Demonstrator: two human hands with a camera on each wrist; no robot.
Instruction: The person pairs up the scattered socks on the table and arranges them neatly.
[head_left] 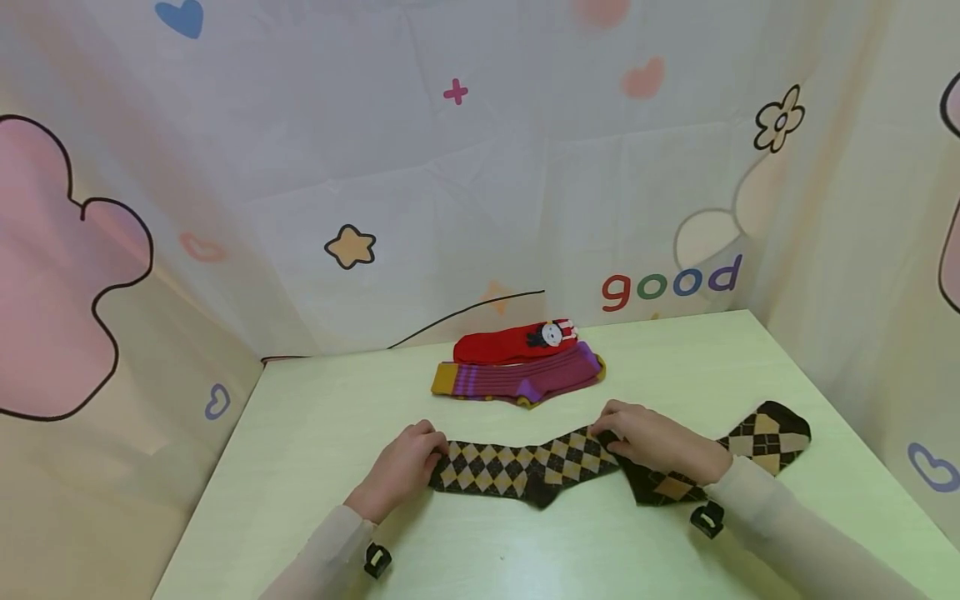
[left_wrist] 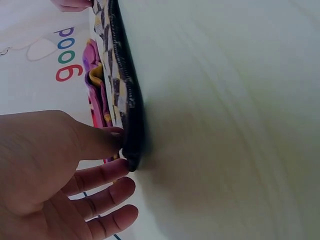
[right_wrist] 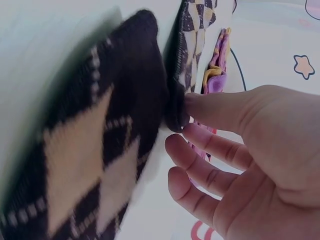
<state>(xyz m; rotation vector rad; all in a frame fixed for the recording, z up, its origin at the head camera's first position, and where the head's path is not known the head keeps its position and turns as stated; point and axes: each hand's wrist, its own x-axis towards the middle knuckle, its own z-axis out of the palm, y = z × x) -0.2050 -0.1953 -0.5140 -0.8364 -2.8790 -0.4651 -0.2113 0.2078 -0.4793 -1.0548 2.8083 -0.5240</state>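
A black, yellow and grey argyle sock [head_left: 487, 469] lies stretched sideways on the table between the two hands. My left hand [head_left: 397, 471] pinches its cuff end between thumb and forefinger, the other fingers loosely spread in the left wrist view. At the opposite end, the thumb and forefinger of my right hand [head_left: 652, 437] pinch the dark toe [right_wrist: 175, 107]. A second argyle sock [head_left: 768, 442], with larger tan diamonds, lies to the right, partly hidden beneath the right hand and forearm. In the right wrist view this second sock [right_wrist: 85, 150] is close beside the pinched toe.
Behind the argyle sock lie a purple sock [head_left: 487, 381] with a mustard cuff and a red sock [head_left: 495, 343] with a cartoon figure, one against the other. A patterned curtain [head_left: 465, 183] hangs along the back and sides of the pale table [head_left: 322, 417].
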